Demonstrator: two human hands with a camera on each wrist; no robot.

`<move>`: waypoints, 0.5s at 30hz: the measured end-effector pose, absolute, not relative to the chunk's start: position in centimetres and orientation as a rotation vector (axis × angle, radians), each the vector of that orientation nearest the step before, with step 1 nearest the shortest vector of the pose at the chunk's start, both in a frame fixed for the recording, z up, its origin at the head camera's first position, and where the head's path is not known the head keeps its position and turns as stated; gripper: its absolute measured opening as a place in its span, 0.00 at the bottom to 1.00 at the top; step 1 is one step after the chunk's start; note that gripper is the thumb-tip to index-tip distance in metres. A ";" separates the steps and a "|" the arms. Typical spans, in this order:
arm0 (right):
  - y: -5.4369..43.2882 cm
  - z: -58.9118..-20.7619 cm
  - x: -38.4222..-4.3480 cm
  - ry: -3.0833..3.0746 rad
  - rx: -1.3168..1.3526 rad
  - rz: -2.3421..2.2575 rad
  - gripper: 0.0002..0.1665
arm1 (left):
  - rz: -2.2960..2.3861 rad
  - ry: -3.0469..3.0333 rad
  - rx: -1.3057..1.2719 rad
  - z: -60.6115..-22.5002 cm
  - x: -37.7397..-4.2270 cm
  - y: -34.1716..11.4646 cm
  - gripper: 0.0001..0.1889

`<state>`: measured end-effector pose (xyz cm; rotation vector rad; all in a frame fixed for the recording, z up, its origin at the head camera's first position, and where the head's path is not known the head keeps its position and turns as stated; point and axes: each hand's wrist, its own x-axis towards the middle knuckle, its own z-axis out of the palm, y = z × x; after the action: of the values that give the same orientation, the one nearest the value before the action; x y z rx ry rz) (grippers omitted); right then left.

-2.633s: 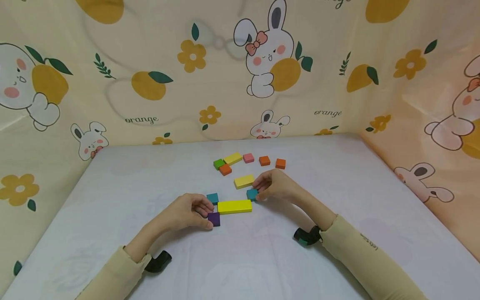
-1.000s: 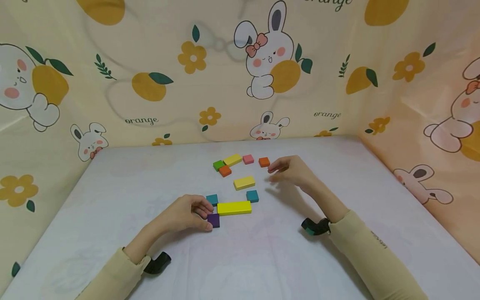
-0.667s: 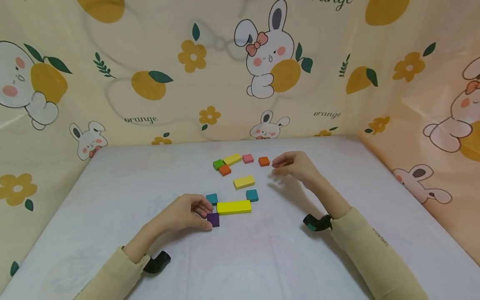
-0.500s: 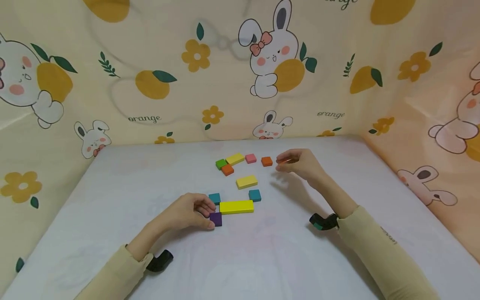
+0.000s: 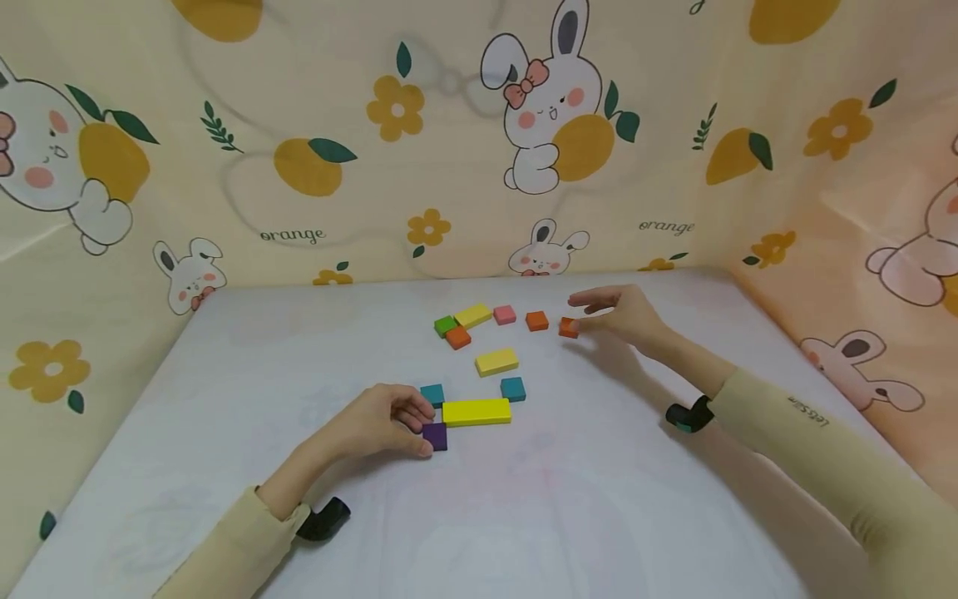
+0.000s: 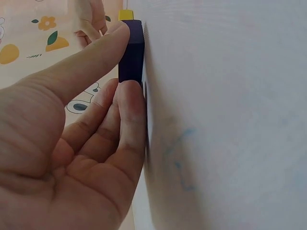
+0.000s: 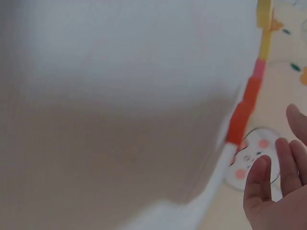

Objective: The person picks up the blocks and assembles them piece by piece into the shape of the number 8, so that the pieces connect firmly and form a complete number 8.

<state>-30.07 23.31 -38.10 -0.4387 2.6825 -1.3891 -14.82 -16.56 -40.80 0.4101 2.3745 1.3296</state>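
Note:
My left hand [image 5: 379,423] pinches a purple block [image 5: 436,437] between thumb and a fingertip; the left wrist view shows the thumb on one side of the purple block [image 6: 132,52] and the finger on another. The block lies by the near left end of a long yellow block [image 5: 476,413]. Two teal blocks, one at the left [image 5: 432,396] and one at the right [image 5: 512,388], sit just behind that long block. My right hand [image 5: 624,316] hovers with fingers apart at the rightmost orange block [image 5: 568,328]. In the right wrist view nothing is between its fingers.
Behind lie a shorter yellow block [image 5: 497,362], a green block [image 5: 445,326] touching another orange block [image 5: 459,337], a further yellow block [image 5: 473,315], a pink block [image 5: 505,314] and a middle orange block [image 5: 536,320]. A printed cloth backdrop [image 5: 449,183] rises behind the white tabletop [image 5: 524,516].
My right hand has left the right teal block and moved back and right to the rightmost orange block; its fingers have spread. My left hand stays at the purple block.

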 end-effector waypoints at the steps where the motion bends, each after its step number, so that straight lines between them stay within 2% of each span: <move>1: 23.5 -38.1 -30.4 2.677 -0.434 -1.383 0.28 | 1.331 2.375 0.409 -40.8 -14.8 -16.6 0.22; 15: 24.4 -39.2 -31.6 2.586 -0.363 -1.335 0.29 | 1.336 2.380 0.437 -40.8 -14.8 -16.7 0.22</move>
<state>-31.59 24.39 -39.18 -0.3631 2.5857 -1.3348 -14.82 -16.73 -40.77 0.4366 2.3804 1.3355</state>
